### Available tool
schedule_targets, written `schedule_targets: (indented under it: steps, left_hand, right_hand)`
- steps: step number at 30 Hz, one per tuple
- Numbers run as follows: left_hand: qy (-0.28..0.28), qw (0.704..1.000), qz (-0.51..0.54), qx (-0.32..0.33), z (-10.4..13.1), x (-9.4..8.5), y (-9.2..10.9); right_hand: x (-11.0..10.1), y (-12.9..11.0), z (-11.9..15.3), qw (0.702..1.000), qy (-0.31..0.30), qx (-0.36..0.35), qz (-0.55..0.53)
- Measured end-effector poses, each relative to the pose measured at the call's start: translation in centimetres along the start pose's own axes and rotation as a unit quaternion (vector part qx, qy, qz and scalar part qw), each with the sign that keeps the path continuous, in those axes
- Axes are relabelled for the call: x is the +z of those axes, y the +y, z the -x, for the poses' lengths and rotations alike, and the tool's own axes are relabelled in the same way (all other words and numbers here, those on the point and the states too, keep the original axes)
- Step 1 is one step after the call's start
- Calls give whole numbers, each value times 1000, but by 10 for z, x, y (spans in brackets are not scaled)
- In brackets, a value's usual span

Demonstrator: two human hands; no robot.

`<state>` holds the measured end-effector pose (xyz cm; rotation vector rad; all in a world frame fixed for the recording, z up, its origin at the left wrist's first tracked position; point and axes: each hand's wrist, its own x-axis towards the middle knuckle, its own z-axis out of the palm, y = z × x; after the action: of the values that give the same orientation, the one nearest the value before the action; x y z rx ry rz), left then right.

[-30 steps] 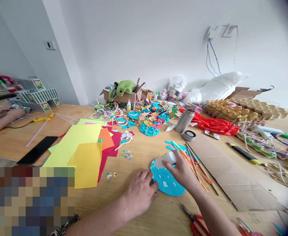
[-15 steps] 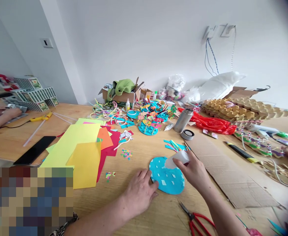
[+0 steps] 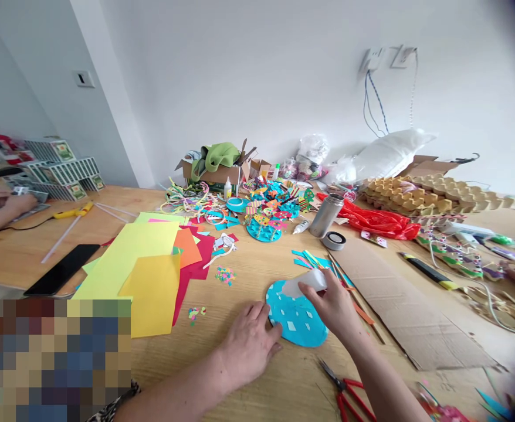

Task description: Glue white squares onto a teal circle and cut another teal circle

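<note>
A round blue disc (image 3: 299,335) with white patches scattered over it lies flat on the table. My left hand (image 3: 253,334) rests on the wood at its left edge, fingers spread and touching the rim. In my right hand (image 3: 334,302) is a whitish squeeze bottle (image 3: 305,283), tipped nearly sideways above the upper part of the disc. Its nozzle points left and down; whether the tip touches the disc I cannot tell. Red-handled pliers (image 3: 343,384) lie below the disc, partly behind my right forearm.
Coloured paper sheets (image 3: 152,293) lie at left, with small confetti piles (image 3: 226,275) nearer me. Behind the disc are paper strips (image 3: 308,261), a metal flask (image 3: 327,215) and a decorated blue piece (image 3: 264,230). Cardboard (image 3: 398,305) spans the right. Another person's hands (image 3: 17,202) show far left.
My right hand and the bottle have shifted a little left over the disc, uncovering orange strips beside the cardboard. My left hand stays where it was.
</note>
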<state>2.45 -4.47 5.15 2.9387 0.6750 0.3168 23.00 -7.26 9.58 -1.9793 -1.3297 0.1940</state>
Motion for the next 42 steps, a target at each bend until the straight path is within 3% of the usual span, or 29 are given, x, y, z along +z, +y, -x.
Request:
schedule_targets:
  steps: [7,16,20,24,42]
  left_hand:
    - [4,1000,-1,2,0,3,-2]
    - [-3,1000,-7,6,0,4,-1]
    - [0,1000,-4,1,0,3,-1]
    - [-1,1000,-6,3,0,3,-1]
    - [2,1000,-12,1,0,3,-1]
  right_hand:
    - [18,-12,-3,999,-28,-24,-6]
    - [16,-12,-3,998,-47,-35,7]
    - [16,-10,-3,999,-21,-32,12]
    - [14,-10,-2,997,-62,-35,3]
    - [17,-14,-6,999,-26,-20,7]
